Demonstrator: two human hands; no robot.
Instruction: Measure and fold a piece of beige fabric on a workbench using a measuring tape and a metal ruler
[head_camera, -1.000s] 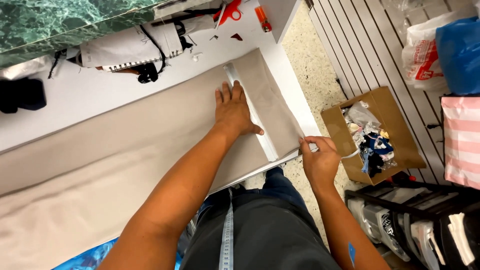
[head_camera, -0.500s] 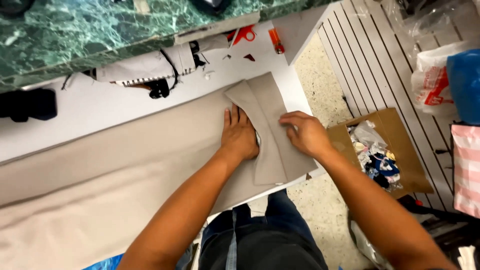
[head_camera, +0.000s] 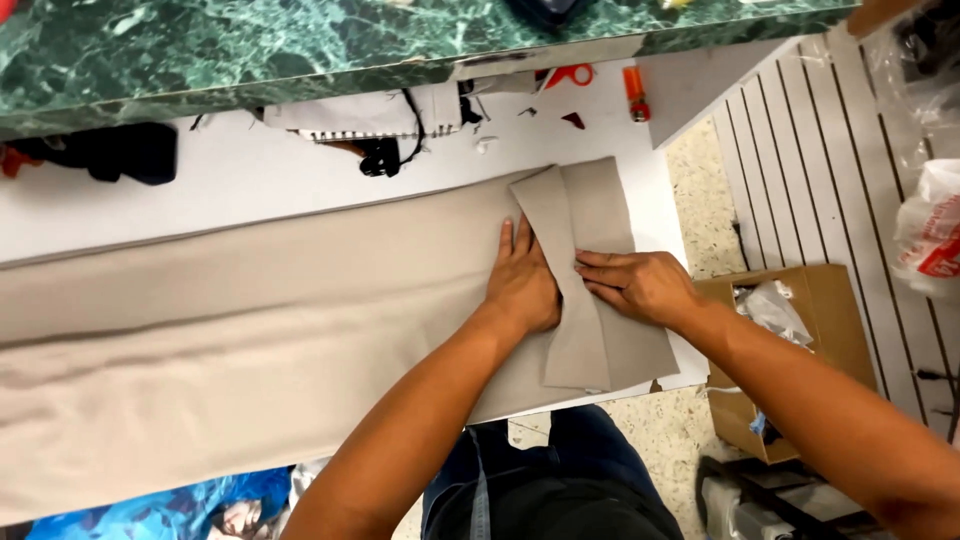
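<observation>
Fabric (head_camera: 250, 340), a long beige length, lies flat across the white table (head_camera: 250, 185) and fills most of my view from 9 o'clock through to the centre. Its right end is folded back over itself, and that flap (head_camera: 600, 300) runs from about 12 o'clock down to 5 o'clock of the centre, reaching the table's near edge.

My left hand (head_camera: 522, 280) lies palm down on the fabric, fingers straight and close together, pointing to 12 o'clock, just at the left edge of the flap. It presses flat and grips nothing. My right hand (head_camera: 640, 285) lies palm down on top of the flap, fingers stretched toward 9 o'clock, their tips near the left hand's knuckles. It too is flat and spread, clamped on nothing. I cannot tell whether the two hands touch; they sit just beside each other with a strip of flap between them.

At 12 o'clock, a green marbled counter (head_camera: 300, 50) overhangs the far side of the table. Beneath it I see a black object (head_camera: 130, 152) at 10 o'clock, a white bundle with a black cord (head_camera: 380, 115) near 11 o'clock, red-handled scissors (head_camera: 572, 75) and an orange tube (head_camera: 633, 90) near 1 o'clock.

At 3 o'clock, on the floor, stands an open cardboard box (head_camera: 800, 350) with clutter inside. A white plastic bag (head_camera: 930, 235) hangs at 2 o'clock by a slatted white wall (head_camera: 800, 160).
</observation>
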